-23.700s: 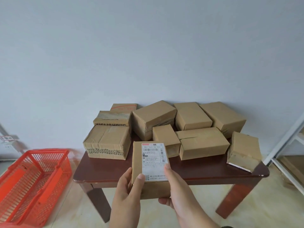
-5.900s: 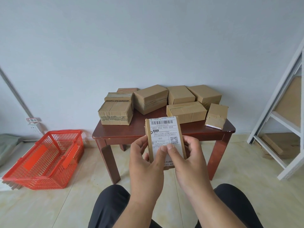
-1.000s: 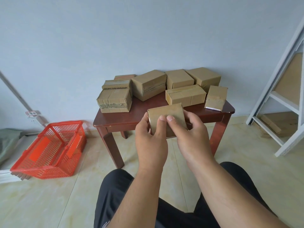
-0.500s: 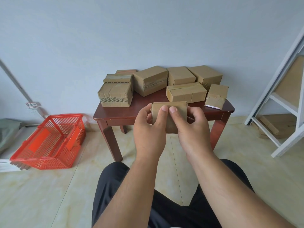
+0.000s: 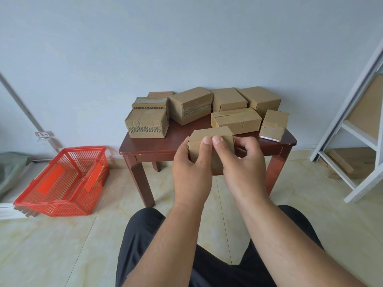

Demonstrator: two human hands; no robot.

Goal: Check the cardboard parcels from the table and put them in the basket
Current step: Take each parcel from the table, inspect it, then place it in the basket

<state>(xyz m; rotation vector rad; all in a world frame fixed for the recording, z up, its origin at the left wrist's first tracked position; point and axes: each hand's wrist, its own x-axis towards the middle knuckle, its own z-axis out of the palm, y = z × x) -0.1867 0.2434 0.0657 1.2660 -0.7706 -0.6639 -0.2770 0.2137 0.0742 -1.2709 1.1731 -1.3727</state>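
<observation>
Pale blue-grey wall behind, cream tiled floor [image 5: 62, 245], dark red-brown wooden table [image 5: 157, 147] against the wall. Seven cardboard parcels visible on the tabletop, plus part of an eighth at back left: taped parcel [image 5: 146, 123] front left with a torn corrugated strip along its front, printed parcel [image 5: 149, 103] just behind it, big tilted parcel [image 5: 190, 104] mid, two more at back right, long parcel [image 5: 236, 120] in front of those, small parcel [image 5: 274, 125] leaning near the right edge, white strip at its lower edge. Held parcel [image 5: 211, 135] is off the table, in front of its near edge, plain brown side toward the camera. Left hand [image 5: 191, 170] grips it from the left, right hand [image 5: 244, 168] from the right; fingers curled round the sides, both thumbs pressed side by side on the near face. Red plastic basket [image 5: 62, 181] sits on the floor left of the table, well apart from the hands, handles folded down; nothing visible inside through the mesh. White metal shelving frame [image 5: 352, 125] at right. Person's black trousers [image 5: 207, 266] at bottom of view.
</observation>
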